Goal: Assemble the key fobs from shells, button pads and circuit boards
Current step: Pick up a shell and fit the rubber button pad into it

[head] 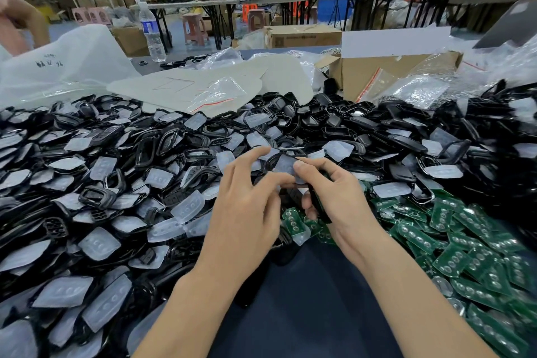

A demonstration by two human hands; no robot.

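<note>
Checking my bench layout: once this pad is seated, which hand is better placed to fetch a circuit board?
Probably the left hand. The right hand grips the black shell, while the left only pinches the button pad, and green circuit boards lie just below its fingers.

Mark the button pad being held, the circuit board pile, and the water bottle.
button pad [285,165]: head view, its translucent middle.
circuit board pile [453,260]: head view, a green board on top.
water bottle [148,27]: head view, its label.
</note>
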